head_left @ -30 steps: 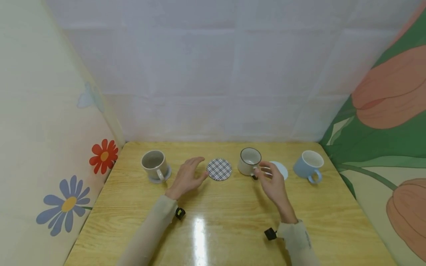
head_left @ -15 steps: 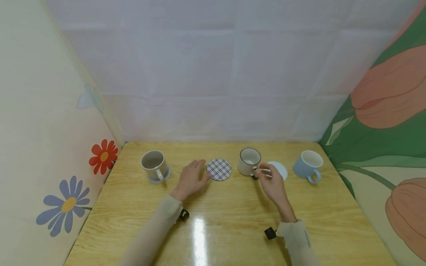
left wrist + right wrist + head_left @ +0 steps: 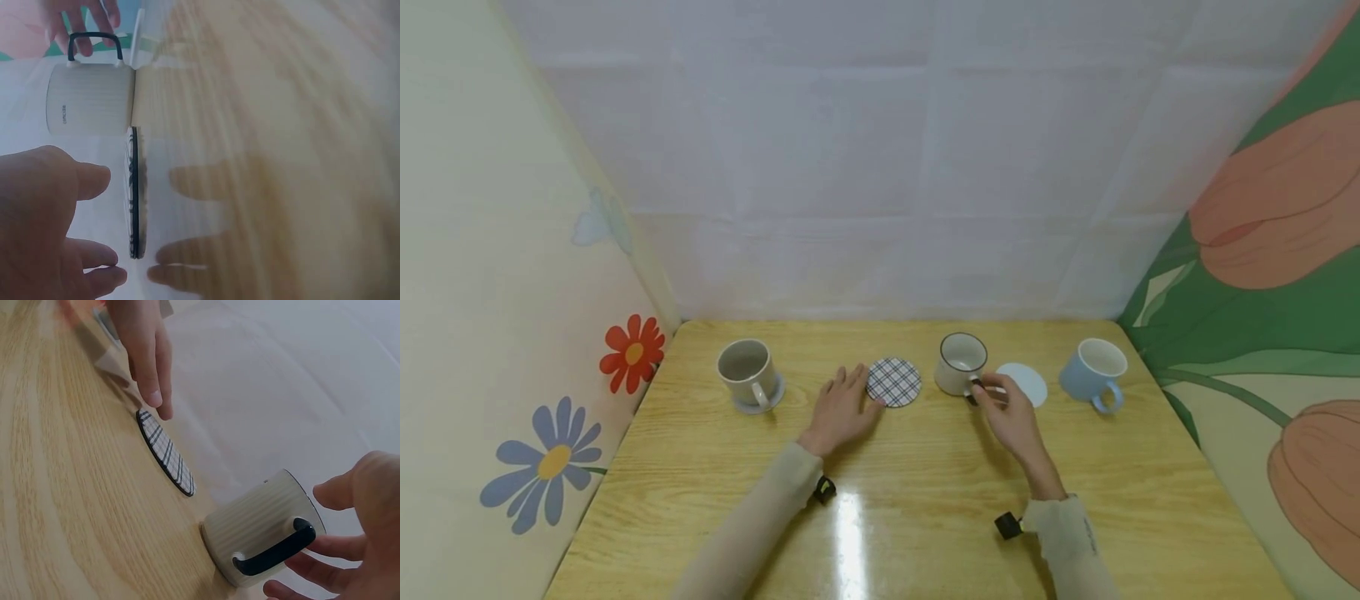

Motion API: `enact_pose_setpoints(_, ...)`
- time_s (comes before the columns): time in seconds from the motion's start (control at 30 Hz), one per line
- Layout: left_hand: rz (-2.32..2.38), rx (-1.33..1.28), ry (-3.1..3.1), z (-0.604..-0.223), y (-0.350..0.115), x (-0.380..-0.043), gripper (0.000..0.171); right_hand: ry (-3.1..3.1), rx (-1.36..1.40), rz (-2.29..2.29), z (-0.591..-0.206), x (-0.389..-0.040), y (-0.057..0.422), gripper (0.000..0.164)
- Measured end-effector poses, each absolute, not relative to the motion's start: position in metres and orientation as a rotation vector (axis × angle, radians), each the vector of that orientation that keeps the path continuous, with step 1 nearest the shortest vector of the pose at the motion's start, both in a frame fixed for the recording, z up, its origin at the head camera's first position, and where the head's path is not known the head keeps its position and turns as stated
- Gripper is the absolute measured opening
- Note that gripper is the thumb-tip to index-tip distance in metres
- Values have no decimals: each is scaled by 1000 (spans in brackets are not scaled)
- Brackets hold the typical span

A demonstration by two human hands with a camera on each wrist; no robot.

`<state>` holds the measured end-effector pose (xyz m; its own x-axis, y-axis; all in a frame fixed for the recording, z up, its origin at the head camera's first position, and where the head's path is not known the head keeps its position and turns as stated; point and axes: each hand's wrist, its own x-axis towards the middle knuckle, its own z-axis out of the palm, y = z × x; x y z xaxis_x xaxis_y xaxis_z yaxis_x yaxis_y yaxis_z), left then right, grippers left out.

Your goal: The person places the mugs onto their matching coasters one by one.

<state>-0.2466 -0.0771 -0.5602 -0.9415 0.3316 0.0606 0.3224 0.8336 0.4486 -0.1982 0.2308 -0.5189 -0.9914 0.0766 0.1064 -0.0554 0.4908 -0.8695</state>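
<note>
A plaid round coaster lies flat on the wooden table. At its left edge hovers my left hand, fingers extended; the left wrist view shows a small gap between the fingertips and the coaster. To the coaster's right stands a cream ribbed mug with a dark rim and black handle, upright on the bare table. My right hand is at that handle, thumb and fingers apart and loosely bent. In the right wrist view the fingers reach beside the handle without closing round it.
A grey mug stands on a grey coaster at the left. Right of my right hand lie a white round coaster and, farther right, a light blue mug. A white cloth wall borders the table's back edge.
My left hand has moved right and lowered to the plaid coaster's left edge. My right hand has shifted very slightly at the cream mug's handle. Mugs and coasters stay in place.
</note>
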Motion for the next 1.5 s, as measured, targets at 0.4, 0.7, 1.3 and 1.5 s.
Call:
enact_pose_setpoints(0.4,613,473,2947,-560,-70,-248,80,-2702,-36,1579,-524,-199,232,50)
enact_pose_setpoints(0.7,545,442,2958,-557,-67,-247,78,-2663,-24,1706,-528,-202,232,48)
enact_pose_setpoints(1.3,449,453,3005,-553,-64,-242,76,-2554,66,1966,-534,-206,229,52)
enact_pose_setpoints(1.5,431,446,3021,-551,-63,-244,79,-2488,104,2037,-538,-208,230,55)
